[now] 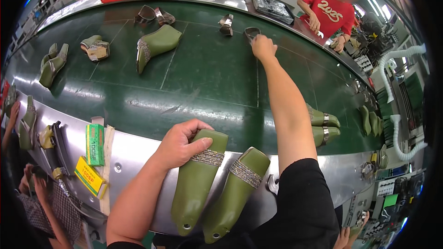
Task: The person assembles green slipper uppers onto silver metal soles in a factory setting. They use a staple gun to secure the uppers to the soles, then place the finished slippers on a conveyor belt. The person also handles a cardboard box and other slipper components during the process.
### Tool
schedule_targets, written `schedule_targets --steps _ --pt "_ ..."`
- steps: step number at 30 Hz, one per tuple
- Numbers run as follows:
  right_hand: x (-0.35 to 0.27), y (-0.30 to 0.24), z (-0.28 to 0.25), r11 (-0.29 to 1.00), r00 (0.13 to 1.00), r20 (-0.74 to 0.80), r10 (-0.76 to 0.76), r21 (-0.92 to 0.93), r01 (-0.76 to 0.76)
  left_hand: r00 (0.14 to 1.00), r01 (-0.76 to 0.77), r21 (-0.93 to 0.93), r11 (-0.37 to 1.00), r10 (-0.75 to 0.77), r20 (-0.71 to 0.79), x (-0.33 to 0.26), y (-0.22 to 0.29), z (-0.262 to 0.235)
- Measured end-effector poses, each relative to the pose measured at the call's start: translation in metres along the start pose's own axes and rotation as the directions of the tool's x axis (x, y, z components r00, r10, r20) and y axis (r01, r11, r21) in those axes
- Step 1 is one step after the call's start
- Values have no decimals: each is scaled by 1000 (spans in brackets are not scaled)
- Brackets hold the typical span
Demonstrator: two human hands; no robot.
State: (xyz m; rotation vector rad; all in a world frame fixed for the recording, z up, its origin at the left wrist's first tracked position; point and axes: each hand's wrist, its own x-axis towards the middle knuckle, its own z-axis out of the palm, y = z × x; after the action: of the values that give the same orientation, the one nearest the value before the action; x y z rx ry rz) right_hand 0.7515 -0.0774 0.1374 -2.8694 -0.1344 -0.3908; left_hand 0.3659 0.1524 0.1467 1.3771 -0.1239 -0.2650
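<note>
My left hand [187, 142] is closed round the toe end of a green shoe last [196, 193], its thumb beside a glittery strap wrapped across it. A second green shoe last [233, 203] with a similar glittery strap lies to its right on the metal edge. At the far side of the green belt, my stretched-out right hand [265, 48] has its fingers closed on a dark shiny shoe strap loop [251, 33]; its fingertips are partly hidden. Another shiny strap loop [226, 25] lies to the left of that one.
Several green lasts, including one with a glittery strap [159, 46], lie on the green belt [203, 74]. Green [95, 144] and yellow [91, 177] boxes rest on the metal edge beside a hand tool [57, 145]. A person in red [327, 9] stands across; others work left and right.
</note>
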Motion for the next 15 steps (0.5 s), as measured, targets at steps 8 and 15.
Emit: schedule_targets --steps 8,15 --pt "37 -73 38 835 972 -82 222 530 -146 1000 7 63 998 -8 22 0 3 0" --pt "35 -102 62 967 968 220 -120 245 64 999 -35 109 993 35 -4 3 5 2"
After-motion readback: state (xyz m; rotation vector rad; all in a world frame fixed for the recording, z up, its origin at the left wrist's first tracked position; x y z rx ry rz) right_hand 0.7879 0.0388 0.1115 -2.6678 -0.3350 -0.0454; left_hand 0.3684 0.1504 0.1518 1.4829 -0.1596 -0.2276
